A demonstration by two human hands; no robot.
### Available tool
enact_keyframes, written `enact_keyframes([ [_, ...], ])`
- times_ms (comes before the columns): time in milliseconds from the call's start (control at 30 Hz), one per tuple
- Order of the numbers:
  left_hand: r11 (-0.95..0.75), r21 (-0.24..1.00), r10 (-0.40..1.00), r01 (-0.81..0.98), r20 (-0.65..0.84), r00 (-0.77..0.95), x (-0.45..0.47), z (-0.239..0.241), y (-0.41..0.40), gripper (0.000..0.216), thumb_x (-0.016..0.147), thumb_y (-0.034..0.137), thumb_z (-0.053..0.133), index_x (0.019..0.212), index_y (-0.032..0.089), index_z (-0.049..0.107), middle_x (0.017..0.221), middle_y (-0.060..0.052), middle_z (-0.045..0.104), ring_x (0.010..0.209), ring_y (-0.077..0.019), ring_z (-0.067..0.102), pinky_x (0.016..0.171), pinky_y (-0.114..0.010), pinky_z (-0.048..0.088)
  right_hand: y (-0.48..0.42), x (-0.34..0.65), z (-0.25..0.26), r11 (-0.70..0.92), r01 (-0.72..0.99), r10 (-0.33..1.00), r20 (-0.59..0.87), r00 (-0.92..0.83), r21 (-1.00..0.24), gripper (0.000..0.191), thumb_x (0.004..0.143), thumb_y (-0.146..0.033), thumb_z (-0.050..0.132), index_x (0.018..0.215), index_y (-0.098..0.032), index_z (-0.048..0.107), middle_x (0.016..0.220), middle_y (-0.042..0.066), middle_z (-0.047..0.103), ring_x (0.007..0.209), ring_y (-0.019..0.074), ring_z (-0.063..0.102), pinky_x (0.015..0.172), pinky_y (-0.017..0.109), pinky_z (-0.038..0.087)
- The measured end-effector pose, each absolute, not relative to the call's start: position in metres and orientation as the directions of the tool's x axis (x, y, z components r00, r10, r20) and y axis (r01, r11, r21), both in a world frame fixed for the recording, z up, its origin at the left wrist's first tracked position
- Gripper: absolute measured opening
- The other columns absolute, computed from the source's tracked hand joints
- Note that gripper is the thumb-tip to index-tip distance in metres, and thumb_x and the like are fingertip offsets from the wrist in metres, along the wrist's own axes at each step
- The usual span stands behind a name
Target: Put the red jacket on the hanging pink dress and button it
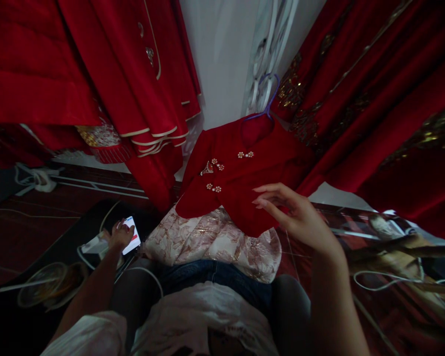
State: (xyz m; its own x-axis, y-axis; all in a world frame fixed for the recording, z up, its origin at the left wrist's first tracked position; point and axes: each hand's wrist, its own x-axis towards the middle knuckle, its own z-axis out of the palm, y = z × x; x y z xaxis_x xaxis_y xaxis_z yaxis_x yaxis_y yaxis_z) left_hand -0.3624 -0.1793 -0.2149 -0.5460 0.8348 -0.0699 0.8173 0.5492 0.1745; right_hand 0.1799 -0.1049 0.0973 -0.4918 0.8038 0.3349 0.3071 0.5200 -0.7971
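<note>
Now reaching R hand point(300, 217), fingers spread w/ nothing held, toward red jacket point(241, 183) while tapping phone point(131, 240) w/ L hand point(120, 235); probably needing hem pinch next.

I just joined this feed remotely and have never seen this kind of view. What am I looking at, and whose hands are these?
One picture, from a camera worn on a person's head, looking down at their own bare hands; no machine. The left hand rests on a lit phone lying on a dark surface, beside a plastic cup. The right hand, fingers spread, reaches to a small red jacket on a purple hanger; it grips nothing. A pale patterned cloth lies under the jacket. Red garments hang around.
</note>
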Motion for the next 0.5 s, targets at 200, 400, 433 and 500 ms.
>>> enact_keyframes([
  [200, 0.633, 0.078, 0.774, 0.77, -0.094, -0.627, -0.362, -0.217, -0.184, 0.052, 0.086, 0.035, 0.033, 0.116, 0.005, 0.063, 0.148, -0.02, 0.036, 0.137, -0.0363, 0.029, 0.112, -0.06, 0.008, -0.103, 0.18, 0.097, 0.512, 0.3, 0.805, 0.327, -0.495, -0.805, 0.028, 0.089, -0.032, 0.056, 0.116, -0.026, 0.059, 0.099, 0.004, 0.069, 0.093, 0.0154, 0.068, 0.085, 0.03, 0.058],
  [400, 0.561, 0.039, 0.826, 0.827, -0.101, -0.555, -0.371, -0.231, -0.189, 0.054, 0.09, 0.038, 0.028, 0.117, 0.008, 0.063, 0.146, -0.018, 0.041, 0.138, -0.0329, 0.029, 0.112, -0.059, 0.005, -0.104, 0.18, 0.097, 0.503, 0.296, 0.802, 0.31, -0.511, -0.812, 0.029, 0.09, -0.033, 0.056, 0.117, -0.025, 0.058, 0.1, 0.004, 0.069, 0.094, 0.0159, 0.067, 0.088, 0.033, 0.057],
  [433, 0.544, 0.034, 0.836, 0.839, -0.112, -0.537, -0.373, -0.234, -0.19, 0.054, 0.091, 0.039, 0.027, 0.116, 0.008, 0.063, 0.145, -0.018, 0.043, 0.137, -0.0327, 0.029, 0.113, -0.059, 0.003, -0.104, 0.18, 0.097, 0.501, 0.296, 0.802, 0.308, -0.512, -0.813, 0.029, 0.09, -0.034, 0.056, 0.117, -0.025, 0.058, 0.1, 0.005, 0.069, 0.094, 0.0161, 0.067, 0.088, 0.033, 0.057],
  [500, 0.52, 0.022, 0.848, 0.854, -0.134, -0.513, -0.375, -0.238, -0.19, 0.056, 0.091, 0.041, 0.025, 0.116, 0.01, 0.064, 0.144, -0.016, 0.045, 0.138, -0.0323, 0.03, 0.113, -0.059, 0.0, -0.104, 0.18, 0.098, 0.497, 0.299, 0.802, 0.3, -0.516, -0.815, 0.03, 0.09, -0.034, 0.056, 0.117, -0.023, 0.058, 0.101, 0.005, 0.069, 0.094, 0.0165, 0.067, 0.088, 0.034, 0.056],
])
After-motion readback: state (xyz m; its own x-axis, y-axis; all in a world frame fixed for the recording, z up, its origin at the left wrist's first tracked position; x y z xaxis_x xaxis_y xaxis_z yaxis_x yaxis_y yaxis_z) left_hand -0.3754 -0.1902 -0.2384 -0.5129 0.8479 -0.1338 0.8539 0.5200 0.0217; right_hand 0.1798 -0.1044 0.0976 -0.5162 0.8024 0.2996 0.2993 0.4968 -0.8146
